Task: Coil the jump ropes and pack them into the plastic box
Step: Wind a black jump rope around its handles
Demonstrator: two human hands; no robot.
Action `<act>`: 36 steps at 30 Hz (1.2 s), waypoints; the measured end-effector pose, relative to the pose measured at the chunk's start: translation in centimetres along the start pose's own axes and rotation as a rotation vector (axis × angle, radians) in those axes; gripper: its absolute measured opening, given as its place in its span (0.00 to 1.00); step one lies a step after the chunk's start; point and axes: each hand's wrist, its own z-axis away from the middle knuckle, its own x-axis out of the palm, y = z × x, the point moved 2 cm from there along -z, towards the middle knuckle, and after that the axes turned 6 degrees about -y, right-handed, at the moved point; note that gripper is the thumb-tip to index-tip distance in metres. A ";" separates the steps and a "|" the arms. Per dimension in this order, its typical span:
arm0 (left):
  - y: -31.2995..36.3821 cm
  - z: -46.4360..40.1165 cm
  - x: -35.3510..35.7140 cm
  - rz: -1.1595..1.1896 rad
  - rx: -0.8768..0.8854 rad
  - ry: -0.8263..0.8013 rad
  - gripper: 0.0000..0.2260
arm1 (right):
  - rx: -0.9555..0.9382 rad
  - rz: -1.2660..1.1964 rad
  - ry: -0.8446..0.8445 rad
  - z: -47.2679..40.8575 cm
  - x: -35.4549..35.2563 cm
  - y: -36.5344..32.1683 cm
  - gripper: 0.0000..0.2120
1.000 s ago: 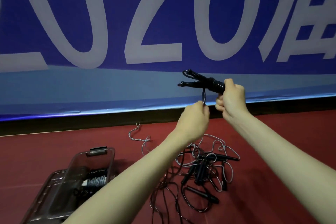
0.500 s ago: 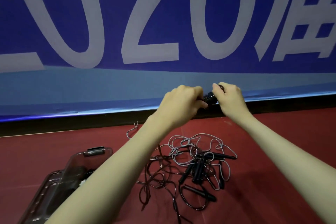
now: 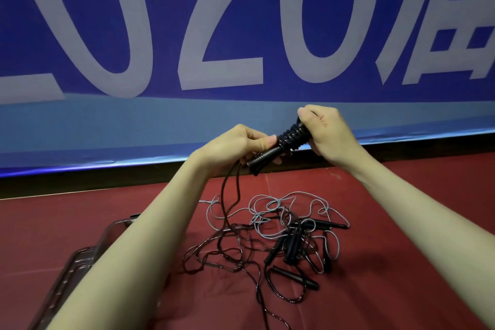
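Above the tangled pile (image 3: 289, 236), the left hand (image 3: 235, 146) is now pinching the handles (image 3: 263, 158) while the right hand (image 3: 325, 132) is gripping the coil (image 3: 293, 136) (several new turns); the plastic box (image 3: 80, 265) is waiting left.

Red floor (image 3: 401, 222) under tangled jump ropes (image 3: 289, 230) and plastic box (image 3: 72, 270).

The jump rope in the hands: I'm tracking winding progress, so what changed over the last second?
The left hand rose from the dangling cord to the black handles; cord coils now wrap them. The right hand kept its grip. The tangled pile and plastic box stayed put.
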 end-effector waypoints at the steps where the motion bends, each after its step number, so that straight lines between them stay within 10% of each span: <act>1: 0.1 0.0 0.1 0.016 -0.016 -0.006 0.20 | 0.002 -0.021 0.015 0.0 0.1 0.0 0.18; 19: 1.3 -0.1 0.6 -0.592 0.065 0.182 0.15 | 0.231 0.152 -0.063 -0.1 -0.2 1.0 0.25; 27: 1.0 0.4 0.0 -0.646 0.088 0.174 0.13 | 0.413 -0.455 -0.279 1.0 0.1 1.1 0.19; 36: 1.5 0.9 0.2 -0.708 0.099 0.169 0.13 | 0.528 -0.344 -0.287 1.2 1.0 0.3 0.23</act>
